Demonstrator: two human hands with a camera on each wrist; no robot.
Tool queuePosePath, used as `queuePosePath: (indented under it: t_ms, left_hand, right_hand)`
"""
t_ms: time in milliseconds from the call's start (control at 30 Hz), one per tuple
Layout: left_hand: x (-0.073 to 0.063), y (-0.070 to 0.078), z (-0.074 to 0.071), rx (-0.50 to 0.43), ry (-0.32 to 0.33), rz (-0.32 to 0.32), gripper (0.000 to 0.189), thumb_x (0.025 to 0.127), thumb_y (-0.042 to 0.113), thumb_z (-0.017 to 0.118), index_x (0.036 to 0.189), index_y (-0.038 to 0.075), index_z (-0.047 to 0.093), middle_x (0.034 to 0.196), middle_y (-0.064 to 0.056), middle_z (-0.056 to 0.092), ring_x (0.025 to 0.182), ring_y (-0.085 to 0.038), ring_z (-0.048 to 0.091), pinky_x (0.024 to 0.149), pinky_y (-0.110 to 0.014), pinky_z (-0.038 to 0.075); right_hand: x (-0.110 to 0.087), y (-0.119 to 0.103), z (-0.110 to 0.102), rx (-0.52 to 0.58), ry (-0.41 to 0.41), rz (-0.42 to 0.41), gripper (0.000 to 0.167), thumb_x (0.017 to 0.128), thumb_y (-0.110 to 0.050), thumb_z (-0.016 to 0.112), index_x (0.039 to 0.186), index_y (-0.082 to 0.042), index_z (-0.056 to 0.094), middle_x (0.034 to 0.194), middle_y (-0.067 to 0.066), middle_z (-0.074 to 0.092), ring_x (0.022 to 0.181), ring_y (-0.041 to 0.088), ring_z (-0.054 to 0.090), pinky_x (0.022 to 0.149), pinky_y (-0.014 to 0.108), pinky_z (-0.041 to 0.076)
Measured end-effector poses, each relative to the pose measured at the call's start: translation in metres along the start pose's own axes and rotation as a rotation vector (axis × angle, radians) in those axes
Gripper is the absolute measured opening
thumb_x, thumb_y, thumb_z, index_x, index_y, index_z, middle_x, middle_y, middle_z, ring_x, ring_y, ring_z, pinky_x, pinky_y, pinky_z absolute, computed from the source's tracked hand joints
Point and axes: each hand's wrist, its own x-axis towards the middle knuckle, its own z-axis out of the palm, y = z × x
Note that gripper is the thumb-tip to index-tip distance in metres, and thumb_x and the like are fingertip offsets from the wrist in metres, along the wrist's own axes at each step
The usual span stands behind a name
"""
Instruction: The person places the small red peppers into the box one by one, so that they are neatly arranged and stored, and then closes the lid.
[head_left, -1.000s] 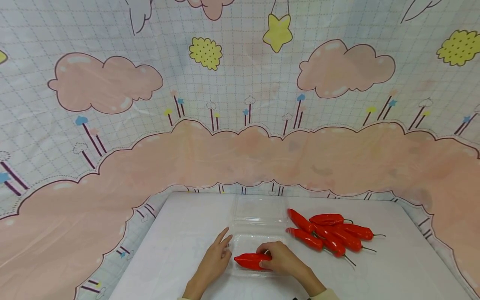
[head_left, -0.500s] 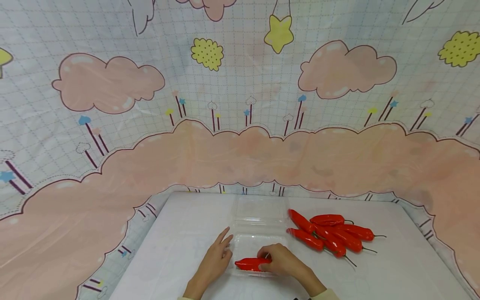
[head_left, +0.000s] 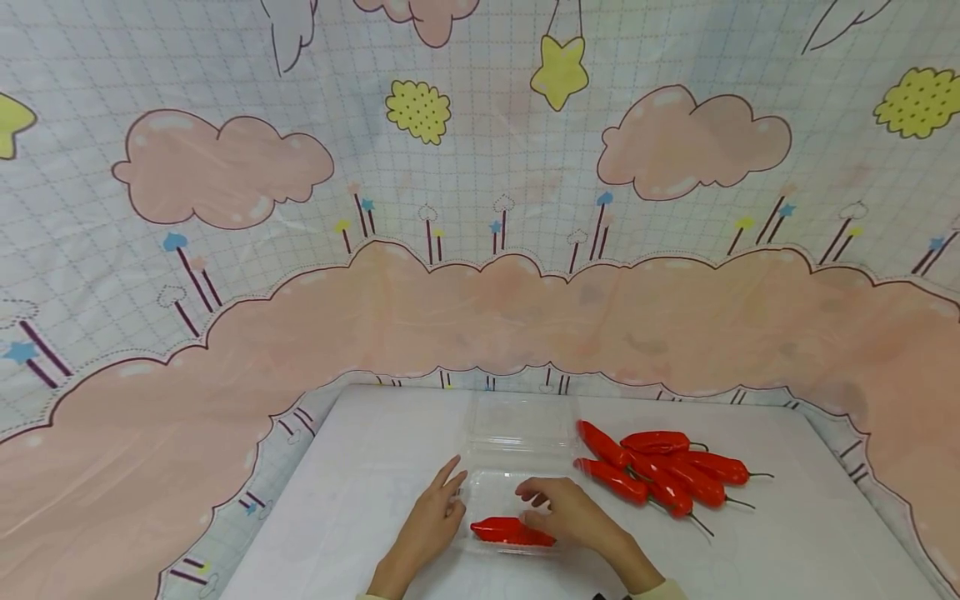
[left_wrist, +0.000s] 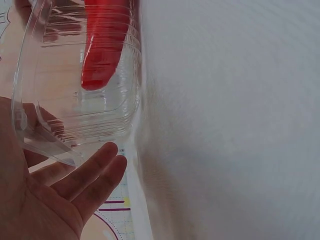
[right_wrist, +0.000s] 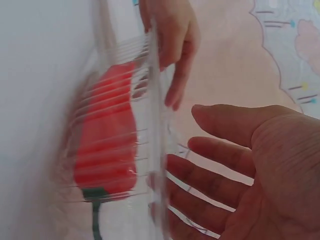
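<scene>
In the head view, a red chili pepper (head_left: 501, 530) lies crosswise along the near side of a clear plastic clamshell box (head_left: 489, 493). My right hand (head_left: 570, 515) hovers over the box's right side with fingers spread loosely. The right wrist view has these fingers (right_wrist: 220, 187) apart from the pepper, whose green stem (right_wrist: 96, 215) shows through the ribbed wall. At the left edge of the box my left hand (head_left: 429, 518) stays with fingers extended. The left wrist view puts its fingertips (left_wrist: 111, 150) right at the box corner, holding nothing.
The raised or folded-back lid (head_left: 521, 421) extends behind the box. Several more red chili peppers (head_left: 697, 479) with green stems lie heaped to the right on the white table (head_left: 360, 467). A patterned cloth (head_left: 480, 317) with pink clouds hangs behind the table.
The pepper has come down toward the box's near side, and my right hand has let go of it and lifted its fingers. My left hand has barely moved.
</scene>
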Motion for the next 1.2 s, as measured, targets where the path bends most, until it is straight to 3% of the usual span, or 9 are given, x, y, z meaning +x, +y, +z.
queuePosePath:
  t_ms: [200, 400, 567, 1200]
  left_hand:
    - [0.0, -0.001, 0.001, 0.012, 0.003, -0.003, 0.044, 0.092, 0.005, 0.052, 0.136, -0.003, 0.055, 0.157, -0.014, 0.037, 0.113, -0.027, 0.067, 0.094, -0.044, 0.055]
    - [0.0, -0.001, 0.001, 0.022, 0.013, 0.007, 0.044, 0.091, 0.004, 0.052, 0.135, -0.003, 0.056, 0.156, -0.014, 0.038, 0.113, -0.026, 0.066, 0.094, -0.045, 0.055]
    - [0.0, 0.0, 0.001, 0.02, 0.022, 0.017, 0.044, 0.09, 0.003, 0.052, 0.134, -0.005, 0.056, 0.155, -0.014, 0.039, 0.111, -0.027, 0.067, 0.092, -0.045, 0.055]
    - [-0.001, 0.001, -0.001, 0.011, 0.002, -0.006, 0.045, 0.09, 0.004, 0.053, 0.135, -0.004, 0.056, 0.156, -0.013, 0.038, 0.114, -0.027, 0.066, 0.095, -0.046, 0.054]
  right_hand:
    - [-0.01, -0.01, -0.013, -0.026, 0.062, -0.071, 0.039, 0.086, -0.028, 0.073, 0.121, -0.013, 0.066, 0.115, 0.009, 0.07, 0.098, 0.019, 0.066, 0.084, 0.041, 0.06]
    - [-0.019, -0.016, -0.025, -0.055, 0.126, -0.108, 0.036, 0.087, -0.029, 0.072, 0.12, -0.016, 0.067, 0.115, 0.005, 0.071, 0.099, 0.018, 0.066, 0.086, 0.042, 0.059]
    - [-0.024, -0.017, -0.032, -0.076, 0.169, -0.111, 0.034, 0.089, -0.031, 0.071, 0.119, -0.017, 0.067, 0.113, -0.001, 0.071, 0.101, 0.022, 0.067, 0.085, 0.039, 0.059]
    - [-0.035, -0.009, -0.047, -0.033, 0.273, -0.073, 0.036, 0.086, -0.033, 0.073, 0.118, -0.018, 0.067, 0.115, 0.001, 0.071, 0.1, 0.021, 0.067, 0.086, 0.041, 0.059]
